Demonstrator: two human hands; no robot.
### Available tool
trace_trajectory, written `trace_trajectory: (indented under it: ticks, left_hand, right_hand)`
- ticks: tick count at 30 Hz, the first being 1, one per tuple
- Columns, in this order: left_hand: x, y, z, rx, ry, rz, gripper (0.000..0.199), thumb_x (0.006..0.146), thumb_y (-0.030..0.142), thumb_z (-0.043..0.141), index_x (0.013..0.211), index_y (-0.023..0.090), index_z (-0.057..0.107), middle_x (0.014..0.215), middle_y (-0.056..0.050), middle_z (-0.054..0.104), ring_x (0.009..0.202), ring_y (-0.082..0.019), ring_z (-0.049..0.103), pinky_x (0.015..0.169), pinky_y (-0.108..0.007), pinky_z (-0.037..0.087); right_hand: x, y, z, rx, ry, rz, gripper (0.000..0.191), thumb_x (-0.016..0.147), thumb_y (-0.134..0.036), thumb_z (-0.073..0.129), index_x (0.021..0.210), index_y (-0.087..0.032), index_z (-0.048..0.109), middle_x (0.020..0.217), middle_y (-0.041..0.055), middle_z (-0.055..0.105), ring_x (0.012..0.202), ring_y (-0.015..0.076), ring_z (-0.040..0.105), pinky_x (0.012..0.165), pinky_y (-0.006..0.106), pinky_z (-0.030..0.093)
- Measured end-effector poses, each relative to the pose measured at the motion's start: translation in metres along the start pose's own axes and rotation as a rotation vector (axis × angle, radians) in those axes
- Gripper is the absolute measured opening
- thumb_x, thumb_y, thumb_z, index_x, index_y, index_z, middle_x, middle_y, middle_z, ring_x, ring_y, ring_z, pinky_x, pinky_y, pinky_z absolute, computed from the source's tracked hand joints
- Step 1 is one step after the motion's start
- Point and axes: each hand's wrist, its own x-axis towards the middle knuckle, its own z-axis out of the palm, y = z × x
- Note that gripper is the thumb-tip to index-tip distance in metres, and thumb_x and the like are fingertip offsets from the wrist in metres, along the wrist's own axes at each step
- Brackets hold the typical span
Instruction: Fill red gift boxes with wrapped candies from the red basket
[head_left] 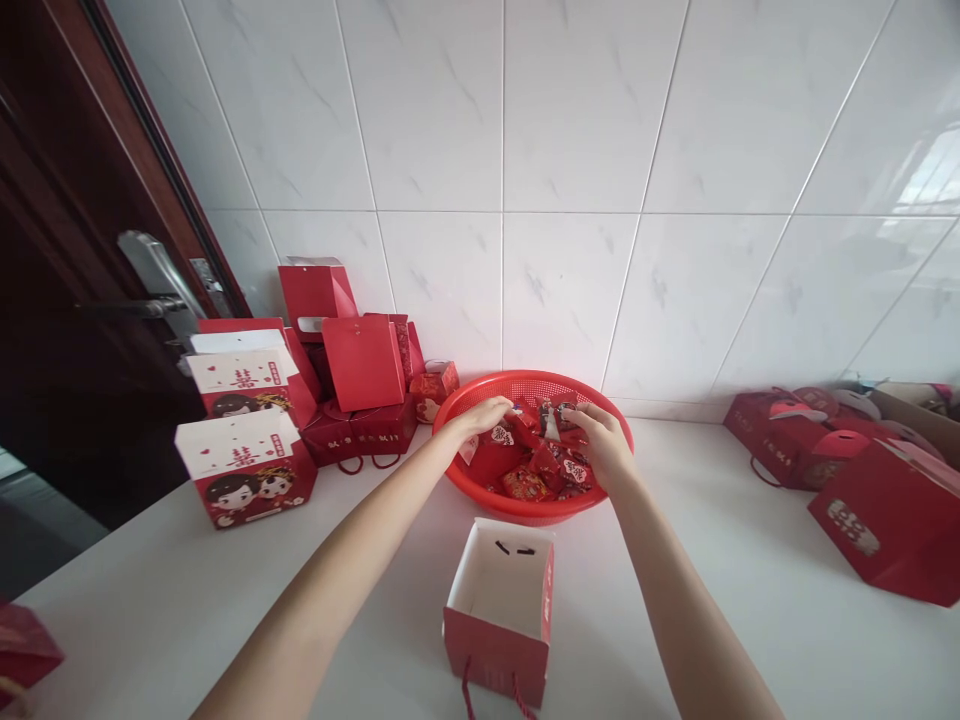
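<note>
Both of my hands reach into a red plastic basket that holds several red wrapped packets. At the basket's left side is my left hand, its fingers bent over the packets; what they hold, if anything, is hidden. My right hand is at the right side, its fingertips closed at a dark and red packet. Between my forearms and in front of the basket stands a red box with its top open, a white inside and red cord handles.
Red boxes and two white-and-red boxes with cartoon figures stand at the left by the door. More red boxes stand at the right. A tiled wall rises behind the white table.
</note>
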Motion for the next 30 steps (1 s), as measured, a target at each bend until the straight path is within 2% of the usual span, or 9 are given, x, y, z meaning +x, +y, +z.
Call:
trace_trajectory:
  ticks: [5,10,13,16,19,23,24,27,30]
  left_hand:
    - [0.001,0.0,-0.001,-0.061,0.071,-0.025,0.025,0.086,0.017,0.047,0.096,0.018,0.07,0.094,-0.003,0.073,0.087,-0.018,0.069,0.076,-0.026,0.054]
    - [-0.003,0.003,-0.001,-0.065,0.12,-0.05,0.046,0.079,0.005,0.053,0.121,0.017,0.066,0.099,-0.004,0.076,0.087,-0.016,0.071,0.075,-0.022,0.054]
    - [-0.006,0.004,0.0,-0.017,0.088,-0.06,0.04,0.079,0.006,0.053,0.112,0.017,0.071,0.091,-0.004,0.077,0.079,-0.016,0.071,0.067,-0.022,0.053]
    - [-0.012,0.004,-0.002,0.063,0.025,-0.035,0.027,0.073,0.008,0.06,0.092,0.019,0.075,0.083,-0.002,0.076,0.07,-0.017,0.069,0.061,-0.024,0.05]
    - [-0.021,0.011,-0.003,0.137,-0.043,0.048,0.021,0.069,0.009,0.064,0.082,0.021,0.074,0.08,0.0,0.075,0.073,-0.019,0.068,0.063,-0.025,0.049]
    - [-0.032,0.025,0.003,0.182,-0.228,0.166,0.006,0.067,0.017,0.073,0.069,0.023,0.074,0.072,0.001,0.072,0.077,-0.02,0.068,0.069,-0.025,0.05]
    - [-0.034,0.027,0.007,0.195,-0.294,0.202,0.008,0.064,0.021,0.077,0.071,0.024,0.076,0.075,0.002,0.073,0.08,-0.021,0.069,0.071,-0.026,0.051]
    - [-0.036,0.03,0.018,0.31,-0.47,0.38,0.034,0.057,0.026,0.084,0.09,0.031,0.081,0.097,0.0,0.074,0.096,-0.026,0.068,0.083,-0.03,0.052]
    - [-0.036,0.029,0.027,0.487,-0.533,0.505,0.053,0.058,0.028,0.083,0.11,0.033,0.078,0.118,-0.006,0.067,0.11,-0.031,0.063,0.093,-0.036,0.049]
  right_hand:
    - [0.002,0.002,-0.001,-0.002,-0.005,-0.007,0.03,0.057,-0.041,0.085,0.067,-0.023,0.064,0.071,0.0,0.068,0.071,0.0198,0.065,0.061,0.03,0.054]
    - [0.003,0.002,-0.001,-0.006,0.001,-0.012,0.03,0.057,-0.042,0.085,0.067,-0.023,0.064,0.073,0.0,0.067,0.073,0.0202,0.065,0.062,0.03,0.054]
    - [0.003,0.002,-0.001,0.004,0.002,0.0,0.03,0.058,-0.044,0.085,0.067,-0.023,0.065,0.073,0.0001,0.067,0.071,0.0187,0.063,0.061,0.029,0.054]
    - [0.003,0.002,-0.001,0.007,0.008,0.005,0.031,0.059,-0.045,0.085,0.069,-0.022,0.067,0.074,0.0006,0.067,0.07,0.0181,0.062,0.061,0.029,0.055]
    - [0.003,0.002,-0.001,-0.003,0.02,0.0,0.03,0.06,-0.046,0.084,0.07,-0.023,0.068,0.074,0.0012,0.068,0.071,0.0191,0.062,0.061,0.029,0.054]
    - [0.002,0.002,-0.001,0.006,0.01,0.005,0.028,0.06,-0.044,0.084,0.07,-0.023,0.068,0.074,0.0006,0.069,0.071,0.0191,0.064,0.06,0.029,0.053]
    - [0.003,0.002,-0.001,0.011,0.005,0.003,0.028,0.06,-0.044,0.084,0.069,-0.023,0.067,0.073,0.0003,0.069,0.071,0.0191,0.064,0.061,0.029,0.053]
    - [0.004,0.002,-0.001,0.004,0.001,-0.018,0.028,0.06,-0.045,0.083,0.068,-0.023,0.067,0.072,0.0001,0.069,0.071,0.0196,0.065,0.062,0.03,0.053]
    - [0.005,0.004,-0.002,-0.024,0.01,-0.036,0.028,0.061,-0.046,0.083,0.067,-0.023,0.067,0.071,0.0003,0.069,0.071,0.0196,0.065,0.061,0.03,0.05]
